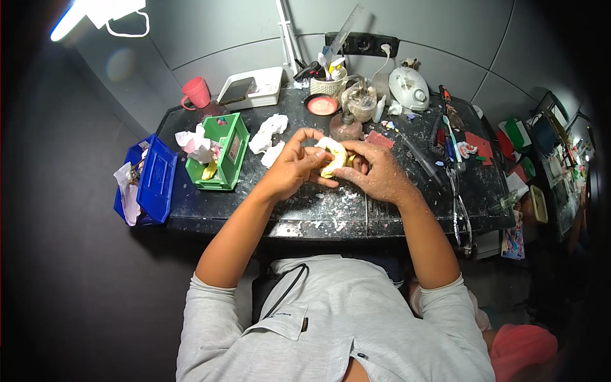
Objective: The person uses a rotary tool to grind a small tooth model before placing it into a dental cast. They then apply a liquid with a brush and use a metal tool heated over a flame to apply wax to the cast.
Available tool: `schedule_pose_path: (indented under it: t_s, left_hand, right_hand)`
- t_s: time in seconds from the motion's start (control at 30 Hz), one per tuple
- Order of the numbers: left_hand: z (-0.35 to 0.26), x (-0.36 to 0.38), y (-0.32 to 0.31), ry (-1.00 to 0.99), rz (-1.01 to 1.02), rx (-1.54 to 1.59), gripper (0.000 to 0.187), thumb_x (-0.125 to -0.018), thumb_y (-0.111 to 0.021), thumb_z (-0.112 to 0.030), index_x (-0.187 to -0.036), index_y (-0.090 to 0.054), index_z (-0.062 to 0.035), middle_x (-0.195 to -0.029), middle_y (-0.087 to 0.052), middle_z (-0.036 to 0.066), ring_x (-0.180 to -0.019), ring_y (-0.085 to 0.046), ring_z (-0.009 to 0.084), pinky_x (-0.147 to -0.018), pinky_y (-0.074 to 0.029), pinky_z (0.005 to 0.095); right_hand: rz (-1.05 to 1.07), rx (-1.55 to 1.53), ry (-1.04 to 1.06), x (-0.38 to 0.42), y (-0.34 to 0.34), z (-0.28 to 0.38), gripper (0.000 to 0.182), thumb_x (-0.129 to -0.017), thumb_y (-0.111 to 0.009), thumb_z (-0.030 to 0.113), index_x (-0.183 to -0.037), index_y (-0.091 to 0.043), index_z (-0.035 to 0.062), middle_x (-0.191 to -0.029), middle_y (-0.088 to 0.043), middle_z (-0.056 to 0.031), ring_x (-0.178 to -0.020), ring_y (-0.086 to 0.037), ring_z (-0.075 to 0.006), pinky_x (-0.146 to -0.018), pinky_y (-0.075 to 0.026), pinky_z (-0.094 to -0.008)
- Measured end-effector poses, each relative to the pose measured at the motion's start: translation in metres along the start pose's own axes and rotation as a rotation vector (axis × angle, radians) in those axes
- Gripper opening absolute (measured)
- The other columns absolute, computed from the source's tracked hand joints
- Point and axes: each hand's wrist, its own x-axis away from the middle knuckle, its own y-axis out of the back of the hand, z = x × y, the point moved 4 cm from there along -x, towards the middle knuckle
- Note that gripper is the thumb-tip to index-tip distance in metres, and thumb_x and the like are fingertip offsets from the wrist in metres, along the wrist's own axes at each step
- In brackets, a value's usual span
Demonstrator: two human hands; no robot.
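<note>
Over the middle of the black worktable (pixel 254 207), a curved yellow-and-white piece (pixel 333 158), shaped like a dental mould, is held between both hands. My left hand (pixel 296 165) grips its left side, with the fingers bent and the thumb pressed in. On the other side my right hand (pixel 379 170) pinches it between thumb and fingers, and pale dust coats the skin. Fingers cover parts of the piece. White crumbs and shavings (pixel 340 213) lie on the table beneath the hands. Just beyond them stands a glass jar (pixel 347 127).
At left are a green bin (pixel 235 153) and a blue bin (pixel 159 181) with crumpled paper. Behind stand a pink mug (pixel 196 92), a white tray (pixel 267 89) and a tool basket (pixel 328 84). At right lie hand tools (pixel 453 149) and a denture-like piece (pixel 468 149).
</note>
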Motion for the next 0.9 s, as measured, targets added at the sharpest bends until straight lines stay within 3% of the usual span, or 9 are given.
schedule_pose_path:
  t_s: [0.1, 0.27, 0.4, 0.63, 0.7, 0.77, 0.8, 0.83, 0.9]
  left_hand:
    - [-0.011, 0.002, -0.001, -0.004, 0.026, -0.093, 0.045, -0.098, -0.061, -0.008, -0.137, -0.039, -0.008, -0.105, -0.07, 0.016, -0.091, -0.072, 0.0254, -0.079, -0.064, 0.0444]
    - [-0.002, -0.002, 0.006, -0.148, -0.077, -0.357, 0.02, -0.098, -0.065, -0.012, -0.112, -0.065, 0.0015, -0.093, -0.072, 0.01, -0.071, -0.068, 0.0116, -0.062, -0.055, 0.0247]
    - [-0.007, 0.002, 0.006, -0.046, -0.032, -0.002, 0.028, -0.103, -0.058, -0.023, -0.115, -0.063, 0.0019, -0.093, -0.071, 0.01, -0.072, -0.07, 0.0147, -0.064, -0.057, 0.0279]
    - [-0.005, -0.004, 0.018, 0.004, -0.141, -0.009, 0.022, -0.1, -0.059, -0.015, -0.116, -0.063, -0.0001, -0.095, -0.071, 0.01, -0.074, -0.071, 0.0161, -0.065, -0.058, 0.0283]
    - [-0.011, -0.002, 0.023, -0.008, -0.201, -0.027, 0.019, -0.099, -0.059, -0.014, -0.112, -0.064, -0.0009, -0.096, -0.072, 0.01, -0.075, -0.07, 0.0162, -0.064, -0.058, 0.0267]
    - [-0.015, 0.001, 0.028, -0.018, -0.226, -0.006, 0.019, -0.099, -0.059, -0.014, -0.111, -0.065, -0.0019, -0.094, -0.072, 0.009, -0.074, -0.07, 0.0153, -0.063, -0.057, 0.0263]
    - [-0.016, 0.0, 0.03, -0.023, -0.227, -0.004, 0.019, -0.099, -0.059, -0.014, -0.111, -0.065, -0.0019, -0.094, -0.072, 0.009, -0.074, -0.07, 0.0153, -0.063, -0.057, 0.0263]
    - [-0.015, 0.0, 0.034, -0.007, -0.253, -0.02, 0.018, -0.099, -0.059, -0.015, -0.111, -0.065, -0.0022, -0.093, -0.072, 0.009, -0.073, -0.07, 0.0148, -0.062, -0.056, 0.0262]
    - [-0.014, 0.0, 0.038, 0.003, -0.282, -0.033, 0.018, -0.099, -0.059, -0.015, -0.11, -0.065, -0.0026, -0.093, -0.071, 0.008, -0.073, -0.069, 0.0142, -0.062, -0.056, 0.026]
  right_hand:
    - [-0.054, 0.014, 0.034, 0.0, 0.003, -0.003, 0.045, -0.084, -0.081, 0.022, -0.121, -0.067, 0.0012, -0.081, -0.064, -0.0057, -0.066, -0.052, -0.0108, -0.062, -0.046, -0.0274]
    - [0.003, 0.032, 0.121, -0.001, -0.002, -0.005, 0.04, -0.086, -0.078, 0.02, -0.118, -0.068, -0.0015, -0.082, -0.065, -0.0068, -0.065, -0.053, -0.0108, -0.061, -0.045, -0.0275]
    - [0.022, -0.024, 0.089, 0.002, -0.002, -0.003, 0.041, -0.086, -0.078, 0.019, -0.12, -0.068, -0.0017, -0.086, -0.066, -0.0061, -0.066, -0.054, -0.0102, -0.062, -0.047, -0.0273]
    - [-0.089, 0.054, 0.087, 0.0, 0.007, 0.002, 0.039, -0.088, -0.076, 0.017, -0.125, -0.068, 0.0083, -0.089, -0.068, -0.0056, -0.07, -0.057, -0.0095, -0.069, -0.05, -0.0268]
    - [-0.116, 0.098, 0.009, 0.0, 0.02, -0.009, 0.037, -0.09, -0.072, 0.016, -0.127, -0.069, 0.0095, -0.083, -0.07, -0.0053, -0.07, -0.059, -0.0095, -0.071, -0.05, -0.026]
    - [-0.156, 0.149, -0.329, 0.003, 0.038, -0.027, 0.034, -0.092, -0.068, 0.013, -0.126, -0.069, 0.0107, -0.081, -0.074, -0.005, -0.073, -0.065, -0.0093, -0.073, -0.051, -0.0254]
    - [-0.192, 0.118, -0.32, 0.002, 0.043, -0.028, 0.033, -0.092, -0.065, 0.01, -0.125, -0.07, 0.0114, -0.108, -0.075, -0.0098, -0.094, -0.07, -0.0173, -0.086, -0.051, -0.0313]
    - [-0.191, 0.121, -0.316, 0.002, 0.044, -0.03, 0.033, -0.092, -0.065, 0.01, -0.125, -0.07, 0.0114, -0.108, -0.075, -0.0098, -0.094, -0.07, -0.0173, -0.086, -0.051, -0.0313]
    - [-0.38, 0.753, 0.236, 0.002, 0.045, -0.009, 0.035, -0.091, -0.061, 0.005, -0.124, -0.07, 0.0116, -0.134, -0.064, -0.0131, -0.117, -0.063, -0.027, -0.1, -0.045, -0.0405]
